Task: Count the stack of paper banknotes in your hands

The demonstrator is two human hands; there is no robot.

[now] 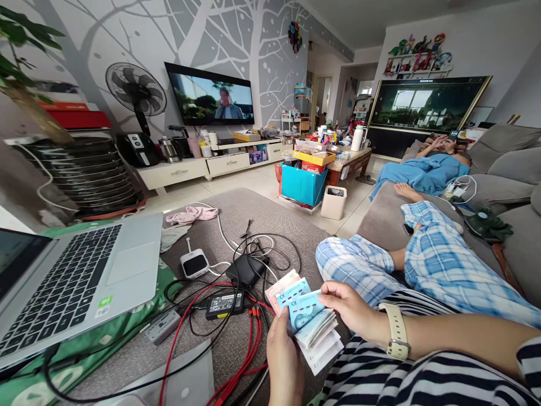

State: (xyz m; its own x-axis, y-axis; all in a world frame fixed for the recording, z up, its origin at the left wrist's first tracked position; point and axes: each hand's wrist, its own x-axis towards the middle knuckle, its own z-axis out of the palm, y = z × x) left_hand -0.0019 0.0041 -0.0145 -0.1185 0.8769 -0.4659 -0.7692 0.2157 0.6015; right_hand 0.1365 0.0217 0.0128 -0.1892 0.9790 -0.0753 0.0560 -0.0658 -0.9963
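A fanned stack of banknotes (305, 310) is between my two hands, above the sofa seat and beside my lap. Blue notes marked 10 lie on top, with pinkish notes behind them and pale ones below. My left hand (284, 352) grips the stack from below, its thumb pressed on the blue notes. My right hand (349, 307), with a cream watch (396, 332) on the wrist, pinches the upper right edge of a blue note. The lower fingers of my left hand are hidden behind the notes.
Left of my hands lie tangled cables (253, 338), a power adapter (224, 304), a black case (245, 269) and a small white device (194, 263). An open laptop (84, 276) stands further left. Another person under a blue blanket (422, 172) reclines on the sofa at right.
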